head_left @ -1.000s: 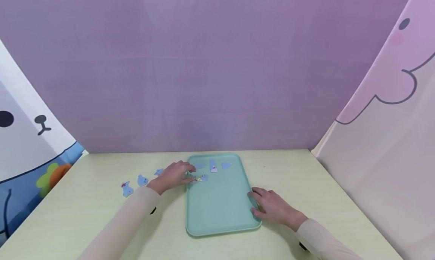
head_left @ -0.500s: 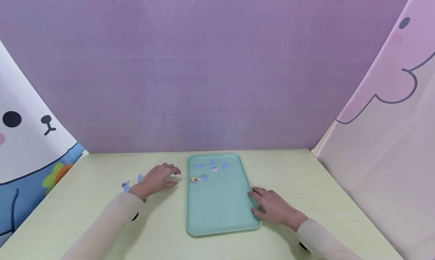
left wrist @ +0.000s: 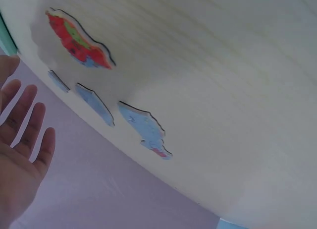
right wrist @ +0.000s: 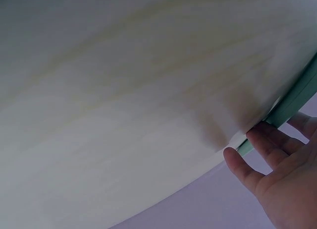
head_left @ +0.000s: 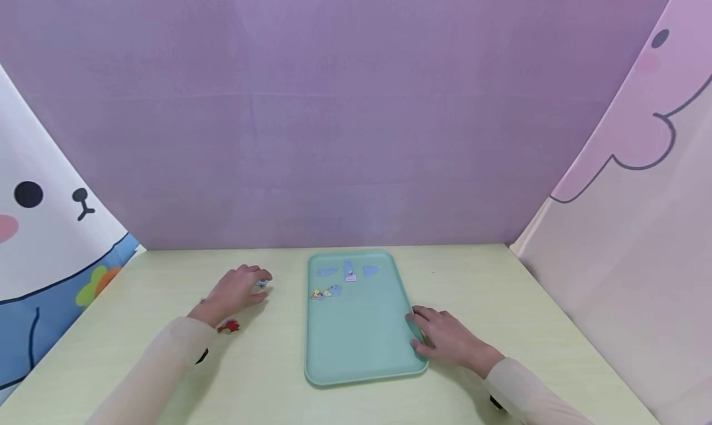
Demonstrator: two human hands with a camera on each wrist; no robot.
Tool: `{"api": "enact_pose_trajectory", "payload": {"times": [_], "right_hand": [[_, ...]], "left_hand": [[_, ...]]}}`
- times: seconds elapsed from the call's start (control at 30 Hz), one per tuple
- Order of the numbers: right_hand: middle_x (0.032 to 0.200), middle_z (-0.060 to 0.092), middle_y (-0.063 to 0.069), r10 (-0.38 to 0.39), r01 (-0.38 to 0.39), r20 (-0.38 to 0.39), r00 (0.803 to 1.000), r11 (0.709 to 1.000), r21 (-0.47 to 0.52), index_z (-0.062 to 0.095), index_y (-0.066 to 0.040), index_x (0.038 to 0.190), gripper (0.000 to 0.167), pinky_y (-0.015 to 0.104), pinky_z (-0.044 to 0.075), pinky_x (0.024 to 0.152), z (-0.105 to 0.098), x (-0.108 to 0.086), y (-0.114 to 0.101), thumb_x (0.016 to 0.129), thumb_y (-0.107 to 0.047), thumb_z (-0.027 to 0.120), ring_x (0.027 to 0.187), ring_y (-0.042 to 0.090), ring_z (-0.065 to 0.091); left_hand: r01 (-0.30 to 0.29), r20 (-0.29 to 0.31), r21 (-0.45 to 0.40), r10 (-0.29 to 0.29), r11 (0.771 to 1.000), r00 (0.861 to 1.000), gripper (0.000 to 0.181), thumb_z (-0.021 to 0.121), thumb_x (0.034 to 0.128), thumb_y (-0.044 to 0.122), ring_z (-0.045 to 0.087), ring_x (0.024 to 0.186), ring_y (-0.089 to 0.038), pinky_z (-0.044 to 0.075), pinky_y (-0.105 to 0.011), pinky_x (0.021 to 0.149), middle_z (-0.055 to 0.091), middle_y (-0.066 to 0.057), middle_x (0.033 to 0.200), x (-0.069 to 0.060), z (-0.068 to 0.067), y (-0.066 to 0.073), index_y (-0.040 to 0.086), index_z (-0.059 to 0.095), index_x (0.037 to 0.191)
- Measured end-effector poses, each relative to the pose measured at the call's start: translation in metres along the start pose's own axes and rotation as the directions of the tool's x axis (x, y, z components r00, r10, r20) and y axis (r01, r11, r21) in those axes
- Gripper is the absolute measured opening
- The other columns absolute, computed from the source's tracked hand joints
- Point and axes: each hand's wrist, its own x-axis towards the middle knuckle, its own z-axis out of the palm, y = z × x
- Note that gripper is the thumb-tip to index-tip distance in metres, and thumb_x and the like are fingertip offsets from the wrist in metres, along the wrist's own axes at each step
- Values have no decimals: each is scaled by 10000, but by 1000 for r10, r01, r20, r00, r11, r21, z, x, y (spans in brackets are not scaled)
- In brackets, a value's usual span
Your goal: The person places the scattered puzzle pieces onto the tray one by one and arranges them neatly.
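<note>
My left hand (head_left: 235,293) hovers over the table left of the tray, its fingers spread and nothing held. Just by its fingertips lies a small blue puzzle piece (head_left: 262,283). Beneath the wrist is a red and green puzzle piece (head_left: 228,326). In the left wrist view, the red piece (left wrist: 79,40), a blue piece (left wrist: 95,104) and a blue piece with a pink tip (left wrist: 143,126) lie apart from the hand (left wrist: 22,149). My right hand (head_left: 450,340) rests with loosely bent fingers against the right rim of the green tray (head_left: 361,345).
Inside the tray, along its far part, lie a blue triangular piece (head_left: 370,270), a tall blue piece (head_left: 349,272), a flat blue piece (head_left: 327,271) and joined colourful pieces (head_left: 326,292). A purple cloth wall (head_left: 356,116) stands behind the light wooden table (head_left: 500,289).
My left hand has moved off the tray to the left, over the loose pieces, leaving the joined colourful pieces in the tray. The red piece has come into sight. My right hand stays put.
</note>
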Motion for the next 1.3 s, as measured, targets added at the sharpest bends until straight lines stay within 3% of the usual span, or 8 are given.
{"api": "enact_pose_trajectory", "payload": {"times": [0.57, 0.8, 1.0, 1.3], "right_hand": [[1268, 518, 169, -6, 6, -11, 1000, 1000, 7, 518, -57, 1246, 466, 456, 459, 854, 0, -1, 0, 867, -325, 555, 1140, 297, 527], [1266, 519, 168, -5, 5, -9, 1000, 1000, 7, 520, -56, 1246, 468, 454, 461, 850, -1, 0, -1, 868, -330, 556, 1138, 296, 528], [1262, 521, 168, -8, 8, -5, 1000, 1000, 3, 521, -51, 1243, 467, 450, 465, 841, -3, 0, -1, 868, -328, 554, 1132, 294, 531], [1273, 513, 166, -2, 1, 7, 1000, 1000, 14, 516, -55, 1251, 469, 454, 457, 855, -2, 0, -1, 870, -328, 550, 1144, 296, 522]], "left_hand": [[156, 13, 31, -156, 987, 988, 313, 715, 758, 190, 561, 870, -324, 480, -501, 700, 642, -109, 989, 5, 3, -8, 63, 647, 1037], [180, 30, 30, -181, 983, 983, 344, 716, 763, 221, 555, 896, -337, 473, -508, 714, 631, -119, 997, 7, 9, -14, 55, 631, 1053], [189, 63, -3, -189, 982, 980, 345, 714, 761, 219, 552, 838, -301, 475, -478, 689, 639, -101, 937, 11, 9, -12, 40, 632, 1044], [207, 67, 2, -207, 978, 976, 336, 708, 771, 229, 564, 846, -308, 483, -478, 682, 652, -120, 974, 13, 11, -16, 40, 638, 1041]]}}
